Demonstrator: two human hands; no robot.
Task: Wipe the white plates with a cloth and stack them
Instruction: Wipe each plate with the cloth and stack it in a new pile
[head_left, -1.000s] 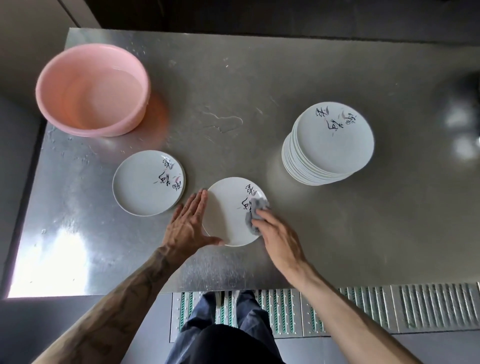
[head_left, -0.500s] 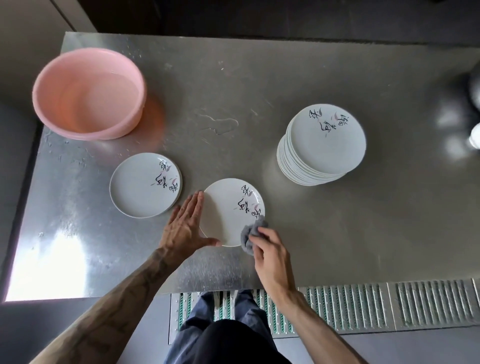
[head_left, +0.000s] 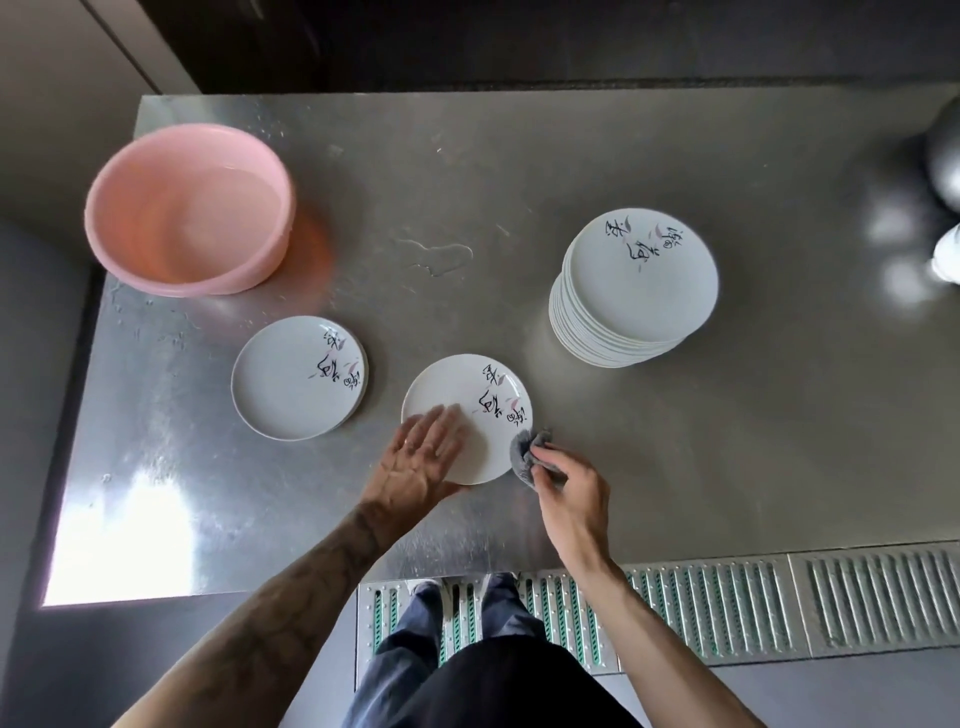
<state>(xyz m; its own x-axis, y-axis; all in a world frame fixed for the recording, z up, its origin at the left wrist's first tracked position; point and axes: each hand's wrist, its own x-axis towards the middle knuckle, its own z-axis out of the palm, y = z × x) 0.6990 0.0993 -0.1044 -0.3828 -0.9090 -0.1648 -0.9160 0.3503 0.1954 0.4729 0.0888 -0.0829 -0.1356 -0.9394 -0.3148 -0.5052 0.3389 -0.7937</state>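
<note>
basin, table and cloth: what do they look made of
Basin: probably plastic, smooth matte pink, thin rolled rim.
Table: apparently stainless steel, brushed grey, with glare and blurred reflections.
Cloth: looks like fuzzy grey microfibre or terry, soft bunched folds in the right hand.

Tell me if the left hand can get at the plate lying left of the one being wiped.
Likely yes: the left hand lies open on the centre plate, holding nothing, and only bare tabletop separates it from the left plate.
</note>
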